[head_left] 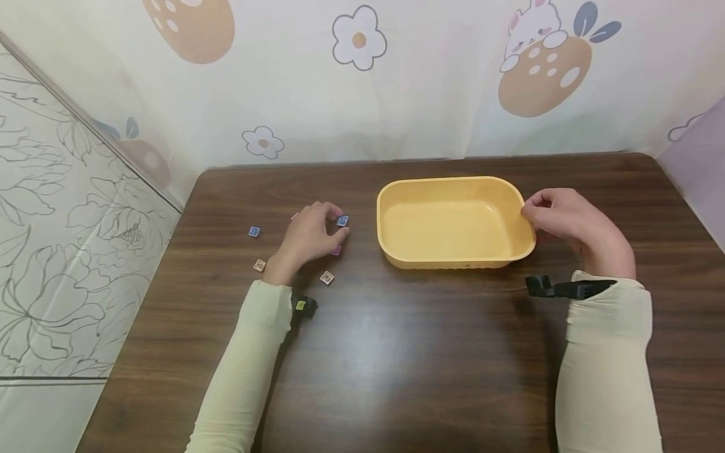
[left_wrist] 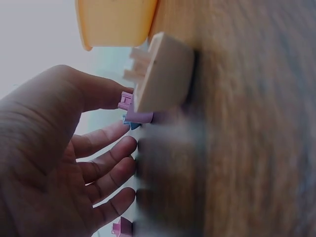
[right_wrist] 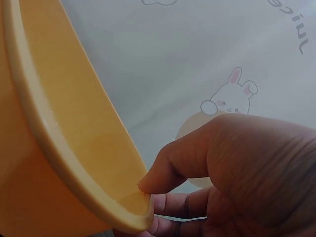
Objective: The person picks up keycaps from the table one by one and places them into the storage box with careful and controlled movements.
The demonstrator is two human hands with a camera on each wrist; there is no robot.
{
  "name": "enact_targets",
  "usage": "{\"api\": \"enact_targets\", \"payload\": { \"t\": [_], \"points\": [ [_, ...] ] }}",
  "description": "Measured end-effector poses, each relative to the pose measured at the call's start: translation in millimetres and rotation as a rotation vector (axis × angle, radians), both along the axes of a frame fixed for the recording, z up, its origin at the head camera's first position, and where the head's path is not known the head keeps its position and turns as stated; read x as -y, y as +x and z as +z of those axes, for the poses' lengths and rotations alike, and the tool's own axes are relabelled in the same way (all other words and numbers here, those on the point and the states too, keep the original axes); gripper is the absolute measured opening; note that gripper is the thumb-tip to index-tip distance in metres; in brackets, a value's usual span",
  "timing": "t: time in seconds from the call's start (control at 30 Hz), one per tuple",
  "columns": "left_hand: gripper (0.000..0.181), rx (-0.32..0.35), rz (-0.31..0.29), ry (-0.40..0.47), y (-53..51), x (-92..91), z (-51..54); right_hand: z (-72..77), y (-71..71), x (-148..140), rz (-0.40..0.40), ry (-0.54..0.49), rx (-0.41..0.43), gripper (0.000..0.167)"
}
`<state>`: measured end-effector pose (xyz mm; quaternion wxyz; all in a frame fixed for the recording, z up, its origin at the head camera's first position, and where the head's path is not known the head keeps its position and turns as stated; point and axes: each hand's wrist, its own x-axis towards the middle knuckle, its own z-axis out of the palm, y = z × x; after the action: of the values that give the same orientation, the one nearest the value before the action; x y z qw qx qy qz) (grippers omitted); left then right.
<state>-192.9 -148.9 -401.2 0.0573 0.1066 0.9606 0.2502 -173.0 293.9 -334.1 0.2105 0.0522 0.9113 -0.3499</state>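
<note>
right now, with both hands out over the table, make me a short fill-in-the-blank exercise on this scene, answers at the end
1. The person's right hand holds the rim of the ____ container.
2. In the head view, the piece showing in the gap between the left hand's thumb and fingers is ____.
3. In the head view, the container stands on the ____ side of the left hand.
4. The table is dark ____ in colour.

Missing words: yellow; blue; right; brown

Brown table (head_left: 430,358) is gleaming by pale wall (head_left: 425,107), flowers (head_left: 359,39) are dotting the wall, floral panel (head_left: 62,264) is flanking left
</note>
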Motion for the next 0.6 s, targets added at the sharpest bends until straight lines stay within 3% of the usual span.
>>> {"api": "enact_targets", "payload": {
  "t": [0.6],
  "points": [
    [0.039, -0.004, -0.003, -0.002, -1.7, -0.4, -2.6, 0.6, -0.8, 1.3, 0.003, 0.017, -0.006, 0.050]
  ]
}}
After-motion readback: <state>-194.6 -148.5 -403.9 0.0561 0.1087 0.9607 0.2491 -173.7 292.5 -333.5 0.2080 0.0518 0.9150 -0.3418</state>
